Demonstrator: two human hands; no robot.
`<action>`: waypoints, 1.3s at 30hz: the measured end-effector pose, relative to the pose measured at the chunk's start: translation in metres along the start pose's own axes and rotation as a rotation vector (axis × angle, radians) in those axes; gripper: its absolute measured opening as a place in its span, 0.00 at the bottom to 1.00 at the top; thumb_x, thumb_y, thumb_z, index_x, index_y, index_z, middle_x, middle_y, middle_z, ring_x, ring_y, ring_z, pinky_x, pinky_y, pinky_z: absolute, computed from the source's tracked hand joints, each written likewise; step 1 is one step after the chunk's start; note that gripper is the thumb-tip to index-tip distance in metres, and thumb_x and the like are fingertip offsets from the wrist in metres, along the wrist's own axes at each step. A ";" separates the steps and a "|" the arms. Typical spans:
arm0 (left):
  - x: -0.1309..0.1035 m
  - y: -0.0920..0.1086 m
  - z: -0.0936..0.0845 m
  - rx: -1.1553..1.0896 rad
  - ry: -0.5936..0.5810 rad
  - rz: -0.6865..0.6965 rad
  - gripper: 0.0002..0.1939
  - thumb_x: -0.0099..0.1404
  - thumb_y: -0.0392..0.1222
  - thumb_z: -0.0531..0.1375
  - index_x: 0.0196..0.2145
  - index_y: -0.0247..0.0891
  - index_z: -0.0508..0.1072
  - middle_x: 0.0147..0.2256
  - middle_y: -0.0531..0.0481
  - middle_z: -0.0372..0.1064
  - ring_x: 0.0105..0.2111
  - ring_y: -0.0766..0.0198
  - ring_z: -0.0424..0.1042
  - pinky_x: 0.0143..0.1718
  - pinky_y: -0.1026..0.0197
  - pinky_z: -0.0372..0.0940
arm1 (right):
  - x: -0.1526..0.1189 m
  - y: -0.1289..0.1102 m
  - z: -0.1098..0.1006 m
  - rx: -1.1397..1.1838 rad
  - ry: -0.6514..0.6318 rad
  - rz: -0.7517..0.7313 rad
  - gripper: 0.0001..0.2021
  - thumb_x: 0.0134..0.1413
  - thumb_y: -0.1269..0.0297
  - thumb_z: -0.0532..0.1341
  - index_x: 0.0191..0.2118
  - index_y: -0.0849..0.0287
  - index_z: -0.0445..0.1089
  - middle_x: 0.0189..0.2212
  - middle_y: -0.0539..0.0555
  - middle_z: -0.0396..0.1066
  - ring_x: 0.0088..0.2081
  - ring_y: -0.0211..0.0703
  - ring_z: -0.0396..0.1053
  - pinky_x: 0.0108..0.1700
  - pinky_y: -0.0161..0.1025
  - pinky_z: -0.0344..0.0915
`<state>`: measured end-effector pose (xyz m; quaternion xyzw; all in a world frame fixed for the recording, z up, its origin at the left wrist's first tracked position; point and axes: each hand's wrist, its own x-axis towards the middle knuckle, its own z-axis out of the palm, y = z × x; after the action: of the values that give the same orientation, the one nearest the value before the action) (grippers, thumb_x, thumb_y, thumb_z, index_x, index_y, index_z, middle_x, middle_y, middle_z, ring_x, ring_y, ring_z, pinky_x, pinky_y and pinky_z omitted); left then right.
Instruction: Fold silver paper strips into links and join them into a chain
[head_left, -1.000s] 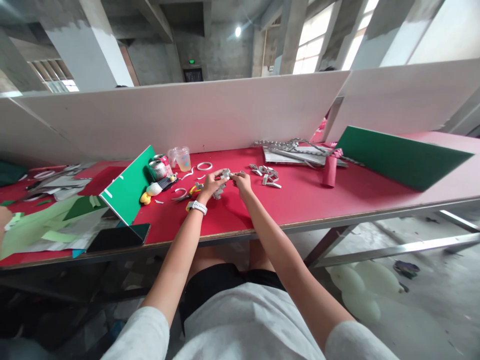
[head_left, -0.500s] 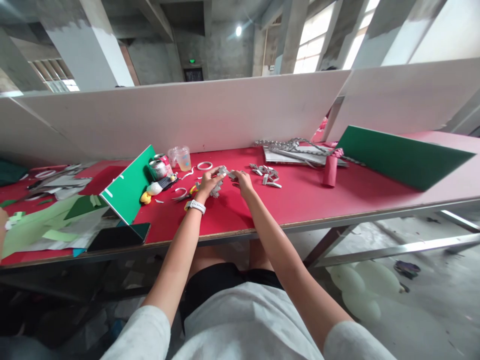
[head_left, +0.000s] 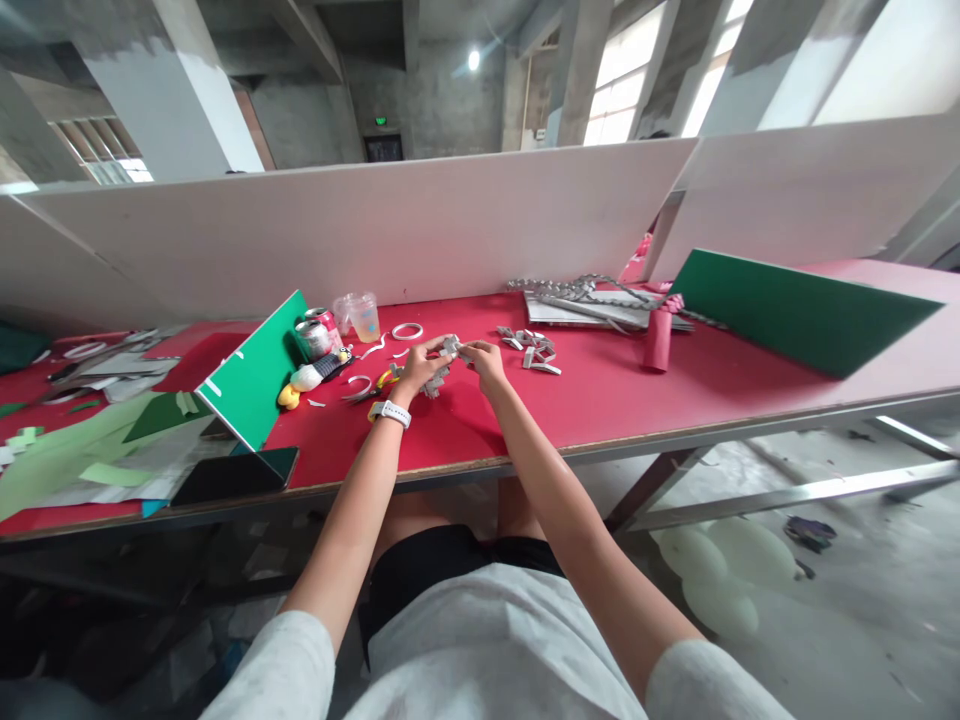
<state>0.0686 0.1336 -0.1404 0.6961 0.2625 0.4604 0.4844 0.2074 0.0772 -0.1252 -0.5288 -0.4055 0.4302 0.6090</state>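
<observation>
Over the red table, my left hand (head_left: 418,368) is closed around a grey chain of folded strips (head_left: 435,384), part of which hangs below the fingers. My right hand (head_left: 484,359) pinches at the upper end of this chain, its fingertips close to those of my left hand. Exactly what sits between the right fingertips is too small to make out. Several loose folded grey pieces (head_left: 531,352) lie to the right of my hands. Pliers with yellow handles (head_left: 384,380) rest beside my left wrist.
A green board (head_left: 251,375) stands left, beside cans (head_left: 319,335), plastic cups (head_left: 365,318) and a stuffed toy (head_left: 311,376). A roll of tape (head_left: 407,331) lies behind my hands. Right are a grey braid (head_left: 577,290), a red cylinder (head_left: 658,342) and another green board (head_left: 795,315).
My right fingertips have come closer to the left ones at the upper end of the chain. The grey piece between them sits more upright. The table's other things stay put.
</observation>
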 end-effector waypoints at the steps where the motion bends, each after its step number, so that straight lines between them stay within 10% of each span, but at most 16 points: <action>1: 0.000 0.001 0.000 -0.002 -0.005 -0.003 0.30 0.51 0.46 0.69 0.52 0.36 0.74 0.47 0.42 0.75 0.36 0.59 0.75 0.36 0.59 0.69 | -0.001 -0.001 -0.001 -0.003 -0.004 -0.003 0.17 0.62 0.59 0.60 0.53 0.61 0.67 0.51 0.58 0.68 0.47 0.46 0.70 0.47 0.48 0.71; 19: 0.002 0.002 -0.004 0.020 0.085 0.042 0.28 0.52 0.47 0.68 0.51 0.36 0.74 0.47 0.42 0.75 0.40 0.58 0.74 0.37 0.60 0.69 | -0.010 -0.004 -0.003 -0.023 -0.021 -0.097 0.17 0.63 0.58 0.59 0.53 0.61 0.67 0.49 0.57 0.69 0.45 0.45 0.71 0.46 0.47 0.71; 27: 0.001 0.005 -0.005 0.023 0.036 0.039 0.29 0.52 0.46 0.68 0.51 0.37 0.74 0.48 0.42 0.74 0.37 0.60 0.74 0.36 0.61 0.70 | -0.007 -0.004 -0.005 -0.003 -0.004 -0.227 0.10 0.44 0.66 0.65 0.19 0.60 0.66 0.17 0.46 0.62 0.21 0.32 0.57 0.26 0.34 0.58; 39: -0.001 0.010 -0.006 0.017 0.051 0.037 0.30 0.51 0.47 0.69 0.51 0.35 0.73 0.46 0.42 0.74 0.35 0.61 0.73 0.33 0.61 0.70 | -0.008 -0.003 -0.003 -0.021 -0.012 -0.319 0.09 0.44 0.60 0.63 0.21 0.59 0.67 0.18 0.47 0.62 0.24 0.34 0.58 0.28 0.33 0.56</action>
<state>0.0623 0.1312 -0.1316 0.6929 0.2655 0.4846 0.4632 0.2085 0.0684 -0.1234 -0.4615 -0.4926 0.3268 0.6615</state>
